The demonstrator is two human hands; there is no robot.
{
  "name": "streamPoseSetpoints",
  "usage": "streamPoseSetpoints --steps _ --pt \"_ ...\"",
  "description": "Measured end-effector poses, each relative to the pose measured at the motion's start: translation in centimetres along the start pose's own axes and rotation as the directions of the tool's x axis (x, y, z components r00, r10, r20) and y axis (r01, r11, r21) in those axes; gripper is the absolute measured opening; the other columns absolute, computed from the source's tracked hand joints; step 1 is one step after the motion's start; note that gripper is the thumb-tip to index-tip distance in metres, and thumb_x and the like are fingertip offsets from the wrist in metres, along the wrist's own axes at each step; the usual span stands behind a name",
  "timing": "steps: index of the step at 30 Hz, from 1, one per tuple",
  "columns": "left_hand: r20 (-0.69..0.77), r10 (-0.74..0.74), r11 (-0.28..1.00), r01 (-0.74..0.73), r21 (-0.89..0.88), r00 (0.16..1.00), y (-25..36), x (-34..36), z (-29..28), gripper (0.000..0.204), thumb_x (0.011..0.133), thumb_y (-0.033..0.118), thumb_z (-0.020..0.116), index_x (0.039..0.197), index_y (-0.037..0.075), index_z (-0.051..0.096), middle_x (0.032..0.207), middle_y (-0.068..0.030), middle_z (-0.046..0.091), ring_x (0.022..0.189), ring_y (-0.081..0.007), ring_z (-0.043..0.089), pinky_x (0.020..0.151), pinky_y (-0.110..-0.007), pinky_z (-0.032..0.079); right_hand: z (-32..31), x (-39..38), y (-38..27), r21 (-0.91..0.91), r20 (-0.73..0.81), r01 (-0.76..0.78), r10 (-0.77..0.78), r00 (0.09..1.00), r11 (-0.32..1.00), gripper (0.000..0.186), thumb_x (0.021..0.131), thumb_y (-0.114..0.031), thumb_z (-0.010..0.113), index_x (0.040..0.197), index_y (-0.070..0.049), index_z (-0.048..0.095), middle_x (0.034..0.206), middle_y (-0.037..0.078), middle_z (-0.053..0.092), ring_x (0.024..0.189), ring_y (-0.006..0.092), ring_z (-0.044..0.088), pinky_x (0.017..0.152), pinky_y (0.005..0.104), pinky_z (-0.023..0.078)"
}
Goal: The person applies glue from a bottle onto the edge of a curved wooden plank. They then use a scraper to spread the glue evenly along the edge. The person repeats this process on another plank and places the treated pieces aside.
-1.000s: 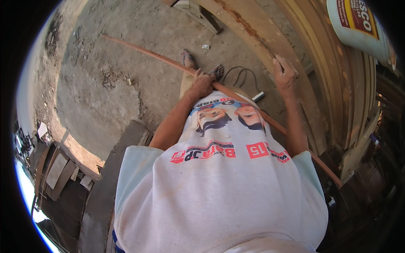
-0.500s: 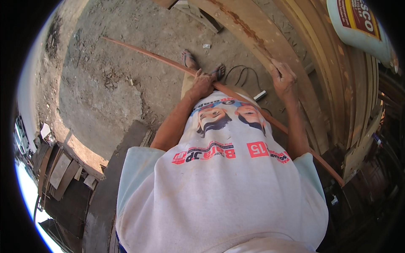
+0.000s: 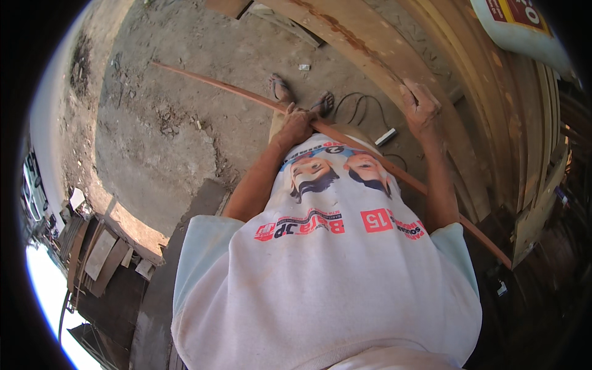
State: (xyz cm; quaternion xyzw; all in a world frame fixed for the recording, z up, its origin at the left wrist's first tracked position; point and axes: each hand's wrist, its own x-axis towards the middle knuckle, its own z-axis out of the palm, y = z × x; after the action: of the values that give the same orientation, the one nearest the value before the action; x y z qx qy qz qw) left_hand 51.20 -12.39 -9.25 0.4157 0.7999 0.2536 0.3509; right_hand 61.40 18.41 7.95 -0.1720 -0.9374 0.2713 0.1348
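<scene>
My left hand (image 3: pixel 297 125) is closed around a long, narrow reddish wooden strip (image 3: pixel 219 85), which runs diagonally across my body and under my right forearm. My right hand (image 3: pixel 419 105), fingers bent, is at the edge of a wide upright wooden board (image 3: pixel 431 86) streaked with dark brown along its upper part. Whether it holds a thin object there is too small to make out. My sandalled feet (image 3: pixel 282 89) are on the dusty ground below the strip.
More long boards (image 3: pixel 493 123) lean on the right. A white container (image 3: pixel 512 28) sits at top right. A black cable (image 3: pixel 364 97) and a small white bar (image 3: pixel 385 137) lie on the ground. Scrap wood (image 3: pixel 102 259) is piled at lower left, beside a concrete edge (image 3: pixel 206 200).
My right hand has shifted slightly along the board edge and its fingers have changed their bend. My left hand keeps its grip on the strip. The surroundings have shifted slightly in view.
</scene>
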Motion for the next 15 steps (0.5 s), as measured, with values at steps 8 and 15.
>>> streamPoseSetpoints --steps 8,15 --pt "0.065 -0.042 0.998 0.040 0.038 0.997 0.2 0.4 0.2 0.019 0.084 0.016 0.068 0.100 0.013 0.078 0.102 -0.0105 0.077 0.111 -0.0278 0.068 0.114 -0.051 0.031 -0.5 1.7 -1.0 0.221 0.353 -0.400 0.309 0.883 0.890 0.023 0.102 -0.017 0.064 0.116 0.000 0.071 0.098 0.020 0.072 0.094 0.0396 0.071 0.081 0.0471 0.056" --pt "-0.019 -0.016 0.999 0.017 0.031 1.000 -0.3 0.1 0.5 0.019 0.083 0.015 0.069 0.100 0.012 0.078 0.101 -0.0112 0.076 0.110 -0.0286 0.069 0.114 -0.052 0.032 -0.6 -2.4 -2.1 -0.098 0.128 -0.004 0.016 0.992 0.995 0.036 0.100 -0.012 0.064 0.135 -0.014 0.068 0.101 0.015 0.066 0.085 0.0352 0.069 0.076 0.0469 0.056"
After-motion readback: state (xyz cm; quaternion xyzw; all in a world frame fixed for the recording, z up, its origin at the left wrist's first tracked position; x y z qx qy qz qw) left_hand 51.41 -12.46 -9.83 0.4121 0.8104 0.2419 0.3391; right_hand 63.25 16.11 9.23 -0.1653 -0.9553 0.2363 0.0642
